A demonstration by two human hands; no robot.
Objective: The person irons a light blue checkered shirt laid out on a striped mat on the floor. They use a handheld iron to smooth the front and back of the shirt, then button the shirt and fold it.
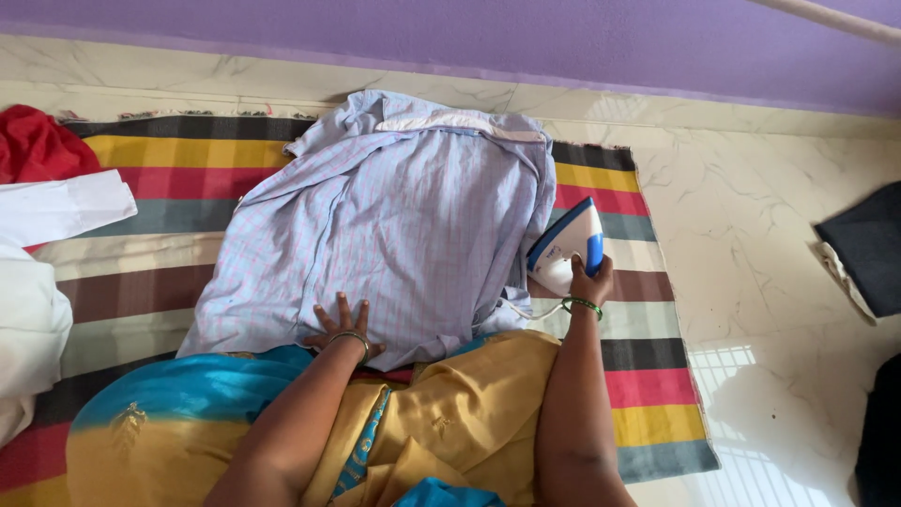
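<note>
Checked blue cotton, a shirt [394, 225], is spread on a striped mat [648, 376] on the floor. It is pinned flat by the left hand [340, 329], fingers splayed. A white-and-blue iron [566, 249], at the shirt's right edge, is clasped by the right hand [589, 280]. Smoothest results would be got if the cloth were held taut ahead of slow strokes.

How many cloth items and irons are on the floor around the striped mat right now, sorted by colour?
Light blue checked shirt: 1
Red cloth: 1
White garments: 1 pile, count unclear
Dark cloth: 1
White-and-blue iron, held by right hand: 1
Total: 5
</note>
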